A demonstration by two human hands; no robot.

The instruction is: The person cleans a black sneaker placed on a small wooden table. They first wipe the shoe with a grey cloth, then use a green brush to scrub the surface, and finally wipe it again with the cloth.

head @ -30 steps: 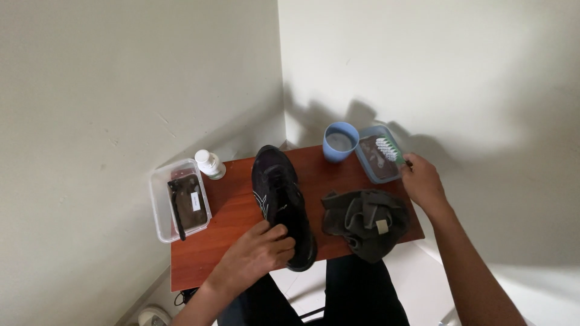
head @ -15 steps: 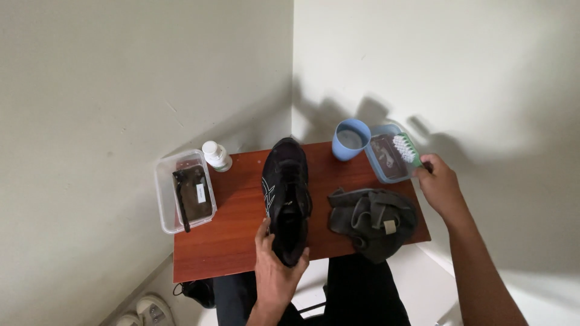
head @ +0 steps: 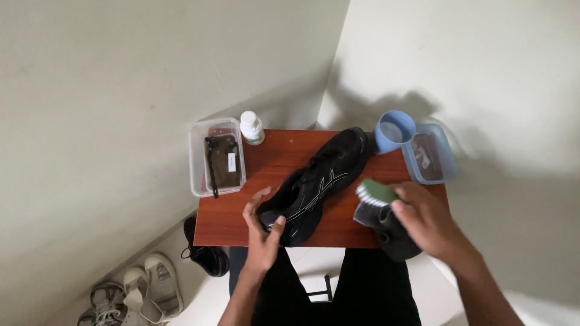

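Observation:
A black sports shoe lies diagonally across a small red-brown table, toe toward the far right. My left hand grips its heel at the table's near edge. My right hand holds a green brush with pale bristles, just right of the shoe's middle and above a dark grey cloth. The bristles point toward the shoe and stand slightly apart from it.
A clear box with dark items sits at the table's left end, a white bottle beside it. A blue cup and a blue tray stand far right. Shoes and sandals lie on the floor left.
My right hand has lifted the green brush out of the blue tray and brought it toward the shoe. The shoe has turned diagonally, my left hand still at its heel.

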